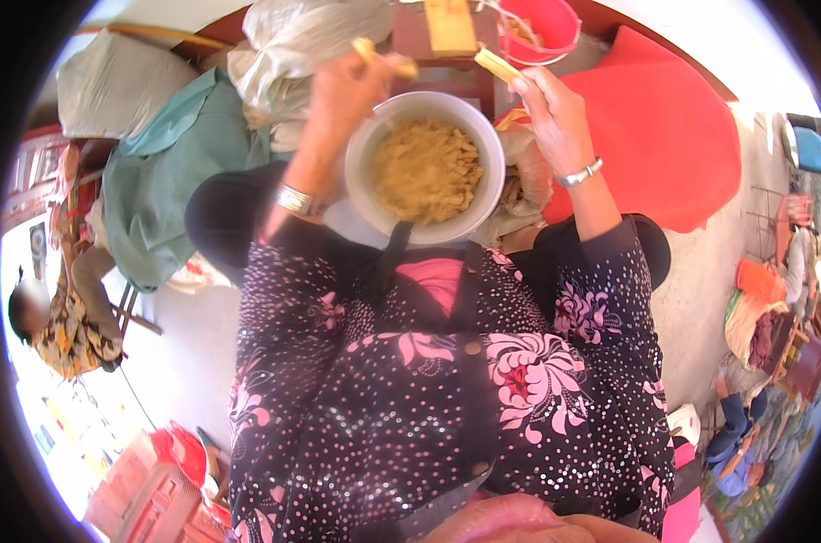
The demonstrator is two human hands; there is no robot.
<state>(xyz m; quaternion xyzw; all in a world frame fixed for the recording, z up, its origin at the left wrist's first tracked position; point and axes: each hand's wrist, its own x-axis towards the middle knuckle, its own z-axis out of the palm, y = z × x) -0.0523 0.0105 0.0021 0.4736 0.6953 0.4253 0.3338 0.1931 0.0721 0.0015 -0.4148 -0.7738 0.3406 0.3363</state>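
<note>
My left hand, slightly blurred, is closed on a short yellowish piece above the far left rim of a white basin. My right hand pinches a pale yellow stick between thumb and fingers, up and to the right of the basin. Between my knees stands the white basin, partly filled with many yellow-brown chunks. Just beyond it, a yellow wooden block lies on a dark red stool.
A pink-red bucket stands at the far right, beside a large red cloth. White plastic sacks and a green cloth-covered bundle are on the left. One person sits at the far left, another at the right.
</note>
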